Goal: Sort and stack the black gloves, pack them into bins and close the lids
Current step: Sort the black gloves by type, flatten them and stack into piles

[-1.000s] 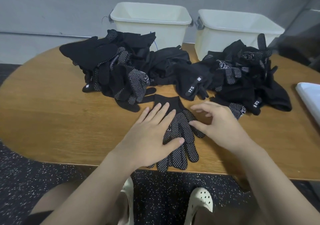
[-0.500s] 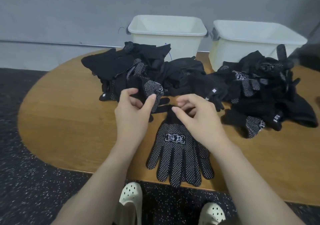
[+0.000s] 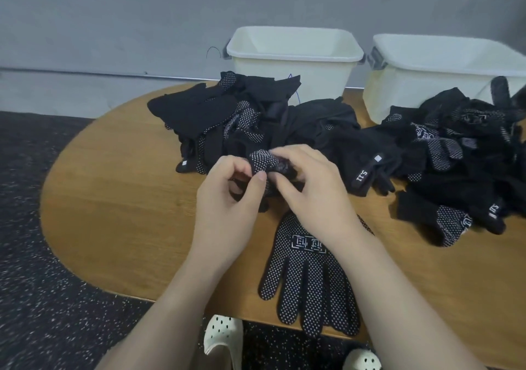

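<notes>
Fingers of both my left hand [image 3: 227, 198] and right hand [image 3: 310, 190] are curled, pinching 1 crumpled dotted glove [image 3: 263, 163] at the near edge of the glove pile [image 3: 227, 119]. I'd pull it free, shake it flat and lay it squarely on the flat glove [image 3: 307, 273], whose fingertips overhang the table [image 3: 119, 198] edge. Bare wood lies left; the 2 open bins [image 3: 293, 56] stand behind the pile.

Two white bins [image 3: 294, 65] [image 3: 444, 76] at 12 and 1 o'clock; two hands [image 3: 227, 207] [image 3: 316, 196]; one dotted glove [image 3: 307, 281] flat at 6 o'clock; two white clogs [image 3: 223, 338] [image 3: 363, 359]; tangled glove pile [image 3: 327, 133], number uncountable.
</notes>
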Available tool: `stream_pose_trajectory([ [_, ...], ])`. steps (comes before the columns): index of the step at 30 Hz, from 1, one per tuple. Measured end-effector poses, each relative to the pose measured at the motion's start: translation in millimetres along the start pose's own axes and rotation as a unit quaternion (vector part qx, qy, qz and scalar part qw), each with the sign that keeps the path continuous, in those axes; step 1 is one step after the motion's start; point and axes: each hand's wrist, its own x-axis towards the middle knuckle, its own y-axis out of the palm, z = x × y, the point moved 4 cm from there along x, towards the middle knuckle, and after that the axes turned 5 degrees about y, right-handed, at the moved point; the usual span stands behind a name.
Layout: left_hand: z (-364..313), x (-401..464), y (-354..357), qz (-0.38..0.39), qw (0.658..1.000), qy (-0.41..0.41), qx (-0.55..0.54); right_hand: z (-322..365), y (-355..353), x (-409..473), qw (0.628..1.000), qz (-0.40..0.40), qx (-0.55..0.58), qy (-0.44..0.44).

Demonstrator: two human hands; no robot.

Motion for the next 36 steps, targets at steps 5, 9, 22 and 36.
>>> stream_pose_trajectory([
  [5, 7.5, -3.6, -7.0, 0.024, 0.988, -0.032, -0.148, 8.8, -12.5, -6.4, 0.999, -0.046, 0.016, -0.019],
  [9, 17.1, -1.2, -15.9, -0.043, 0.98, -0.102, -0.165, 14.1, -27.0, -16.1, 0.989, -0.045, 0.137, 0.026],
  [22, -6.4, -12.2, 6.5, 0.153, 0.967, -0.101, -0.177, -3.1, -75.9, -46.1, 0.962, 0.008, 0.25, 0.113],
  [36, -19.0, -25.3, 17.7, 0.126, 0.981, -0.066, -0.129, 1.7, -88.4, -64.0, 0.974, 0.037, 0.189, 0.118],
])
